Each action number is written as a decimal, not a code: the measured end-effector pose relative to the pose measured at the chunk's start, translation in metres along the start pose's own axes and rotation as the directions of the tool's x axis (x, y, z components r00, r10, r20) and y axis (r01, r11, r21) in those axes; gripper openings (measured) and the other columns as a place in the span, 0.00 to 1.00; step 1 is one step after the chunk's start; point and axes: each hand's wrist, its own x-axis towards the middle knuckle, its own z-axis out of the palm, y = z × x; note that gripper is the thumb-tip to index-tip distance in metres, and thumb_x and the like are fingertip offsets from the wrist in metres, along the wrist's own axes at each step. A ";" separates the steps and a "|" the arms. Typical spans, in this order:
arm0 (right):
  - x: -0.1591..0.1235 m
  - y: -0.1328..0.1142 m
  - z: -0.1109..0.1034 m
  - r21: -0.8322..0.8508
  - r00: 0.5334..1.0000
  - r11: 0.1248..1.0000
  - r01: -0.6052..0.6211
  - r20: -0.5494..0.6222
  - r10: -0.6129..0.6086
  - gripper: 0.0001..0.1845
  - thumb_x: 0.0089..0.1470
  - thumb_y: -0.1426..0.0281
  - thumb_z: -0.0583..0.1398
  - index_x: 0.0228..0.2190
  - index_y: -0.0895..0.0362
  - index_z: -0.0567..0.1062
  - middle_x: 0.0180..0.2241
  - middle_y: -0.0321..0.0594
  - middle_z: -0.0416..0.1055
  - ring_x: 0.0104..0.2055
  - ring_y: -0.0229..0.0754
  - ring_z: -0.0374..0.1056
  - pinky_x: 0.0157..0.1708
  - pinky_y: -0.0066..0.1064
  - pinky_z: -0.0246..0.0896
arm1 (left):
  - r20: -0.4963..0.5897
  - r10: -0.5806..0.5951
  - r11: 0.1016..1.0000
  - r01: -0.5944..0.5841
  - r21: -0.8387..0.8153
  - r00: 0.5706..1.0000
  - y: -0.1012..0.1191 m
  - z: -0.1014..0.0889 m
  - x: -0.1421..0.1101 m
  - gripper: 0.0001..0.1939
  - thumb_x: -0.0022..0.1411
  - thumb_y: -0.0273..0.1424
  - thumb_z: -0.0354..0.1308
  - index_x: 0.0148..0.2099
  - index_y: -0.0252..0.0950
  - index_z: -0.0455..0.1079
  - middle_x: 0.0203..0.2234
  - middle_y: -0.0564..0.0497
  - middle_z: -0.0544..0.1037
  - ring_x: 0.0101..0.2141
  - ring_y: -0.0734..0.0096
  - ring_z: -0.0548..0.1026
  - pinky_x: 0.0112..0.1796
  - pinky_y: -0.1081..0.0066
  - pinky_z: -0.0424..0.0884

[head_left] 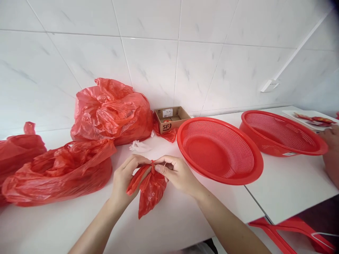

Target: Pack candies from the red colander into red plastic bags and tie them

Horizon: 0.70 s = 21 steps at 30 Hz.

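Between my two hands, above the white table, is a small red plastic bag [153,192] with a twisted or knotted neck. My left hand [127,178] pinches the bag near its neck from the left, with a loose flap hanging beside the fingers. From the other side my right hand [178,173] grips the neck, thumb pressed against the fingers. The bag's lower part hangs down to a point. What it contains cannot be made out.
Large filled red bags [113,113] stand against the tiled wall, another red bag [60,173] at left. Behind my hands are a cardboard box [171,118] and crumpled tissue [140,146]. Red baskets [219,151] stand to the right. Another person's hand [331,141] is at the right edge.
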 end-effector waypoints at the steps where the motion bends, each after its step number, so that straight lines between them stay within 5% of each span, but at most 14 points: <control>1: 0.001 -0.002 0.000 -0.019 1.000 1.000 0.006 -0.003 -0.006 0.10 0.60 0.63 0.59 0.38 0.57 0.76 0.35 0.37 0.74 0.28 0.34 0.66 0.29 0.27 0.62 | 0.033 0.016 1.000 -0.016 0.004 0.999 0.001 -0.004 0.001 0.04 0.61 0.27 0.61 0.38 0.42 0.74 0.31 0.53 0.78 0.31 0.70 0.77 0.32 0.72 0.71; 5: -0.004 -0.010 0.005 -0.204 0.995 0.974 0.095 -0.011 -0.099 0.03 0.58 0.70 0.60 0.32 0.56 0.72 0.34 0.36 0.73 0.35 0.37 0.67 0.36 0.29 0.61 | 0.167 0.114 0.993 -0.119 0.025 0.979 -0.002 -0.023 0.005 0.10 0.62 0.26 0.61 0.44 0.44 0.78 0.34 0.52 0.81 0.35 0.68 0.79 0.36 0.72 0.73; 8: -0.014 -0.011 0.012 -0.421 0.976 0.884 0.206 0.027 -0.214 0.05 0.59 0.75 0.56 0.31 0.55 0.68 0.33 0.37 0.70 0.33 0.37 0.64 0.33 0.28 0.57 | 0.115 0.123 0.989 -0.131 0.065 0.986 -0.007 -0.034 0.007 0.11 0.61 0.26 0.62 0.43 0.46 0.79 0.34 0.52 0.82 0.38 0.65 0.78 0.39 0.70 0.74; 12: -0.026 -0.005 0.014 -0.504 0.962 0.822 0.264 0.071 -0.265 0.08 0.58 0.79 0.54 0.31 0.55 0.65 0.33 0.36 0.68 0.33 0.37 0.63 0.32 0.28 0.56 | 0.083 0.032 0.998 -0.036 0.047 0.996 -0.010 -0.039 0.007 0.08 0.60 0.29 0.63 0.41 0.47 0.80 0.34 0.52 0.82 0.39 0.63 0.78 0.42 0.68 0.74; 17: -0.025 -0.009 0.014 -0.498 0.904 0.804 0.325 -0.086 -0.418 0.04 0.60 0.68 0.59 0.37 0.54 0.68 0.38 0.41 0.71 0.42 0.43 0.66 0.42 0.34 0.61 | 0.123 -0.156 0.987 0.160 -0.024 0.980 0.016 -0.046 0.014 0.04 0.59 0.36 0.64 0.36 0.45 0.80 0.32 0.52 0.81 0.33 0.65 0.79 0.34 0.72 0.76; 19: -0.021 -0.010 0.022 -0.484 0.857 0.764 0.426 -0.056 -0.513 0.08 0.61 0.64 0.59 0.40 0.54 0.68 0.42 0.44 0.73 0.46 0.45 0.67 0.47 0.37 0.61 | 0.211 -0.070 0.997 0.078 -0.027 0.975 0.030 -0.052 0.017 0.04 0.60 0.36 0.64 0.37 0.46 0.80 0.31 0.53 0.81 0.33 0.65 0.79 0.33 0.73 0.76; 21: -0.015 -0.008 0.034 -0.470 0.840 0.737 0.486 0.016 -0.543 0.09 0.65 0.64 0.54 0.34 0.54 0.67 0.34 0.42 0.74 0.38 0.43 0.69 0.44 0.36 0.62 | 0.224 0.048 0.999 -0.047 -0.012 0.973 0.041 -0.056 0.018 0.05 0.60 0.33 0.64 0.39 0.47 0.79 0.32 0.53 0.80 0.34 0.65 0.79 0.32 0.73 0.76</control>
